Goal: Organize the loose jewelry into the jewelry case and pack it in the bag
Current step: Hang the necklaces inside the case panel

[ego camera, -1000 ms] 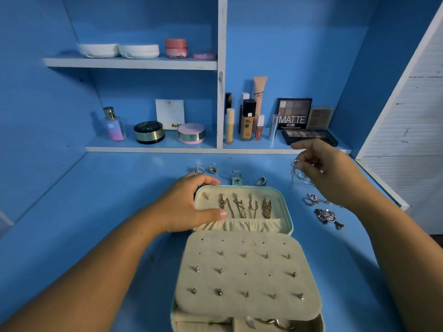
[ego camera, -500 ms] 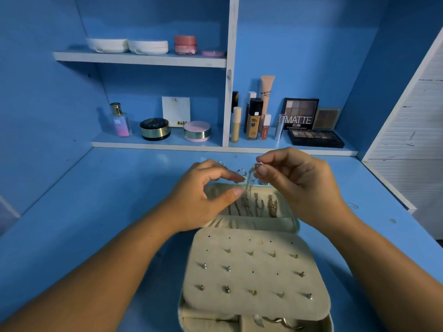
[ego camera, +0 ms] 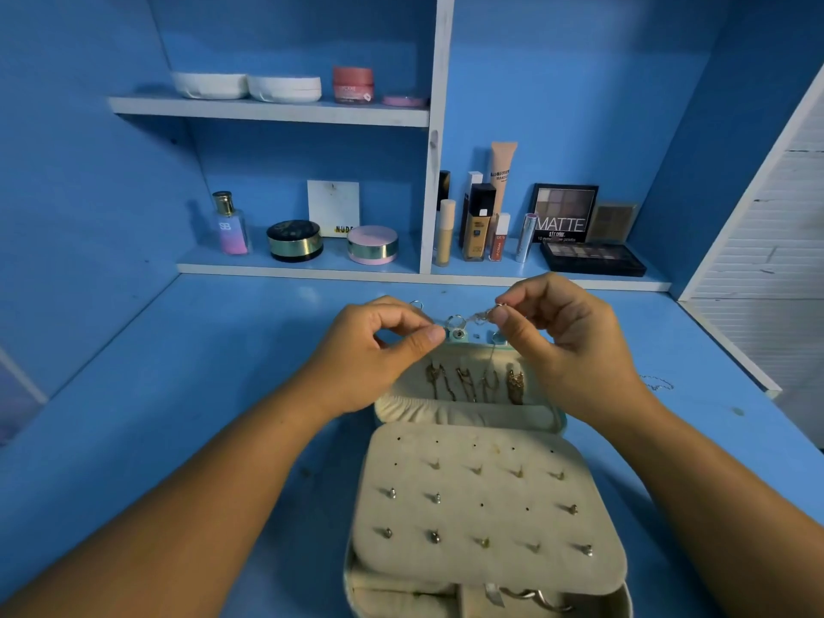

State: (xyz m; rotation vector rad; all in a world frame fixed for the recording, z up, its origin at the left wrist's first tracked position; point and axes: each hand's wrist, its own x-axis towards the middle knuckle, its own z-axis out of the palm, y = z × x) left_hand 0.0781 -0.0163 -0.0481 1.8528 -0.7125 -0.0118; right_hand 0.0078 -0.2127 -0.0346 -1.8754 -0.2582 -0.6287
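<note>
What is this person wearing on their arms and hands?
Nothing shows: the left hand and right hand are bare, without gloves or rings, and both forearms are bare to the frame's edge, with no sleeve, watch or bracelet.

"MATTE" on palette lid (ego camera: 562,214), "NUD" on white card (ego camera: 333,207), "SB" on perfume btl (ego camera: 229,225).

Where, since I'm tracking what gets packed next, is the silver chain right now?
Head view, centre: the silver chain dangles from the right hand's pinch above the lid of the open jewelry case, just right of the left hand.
</note>
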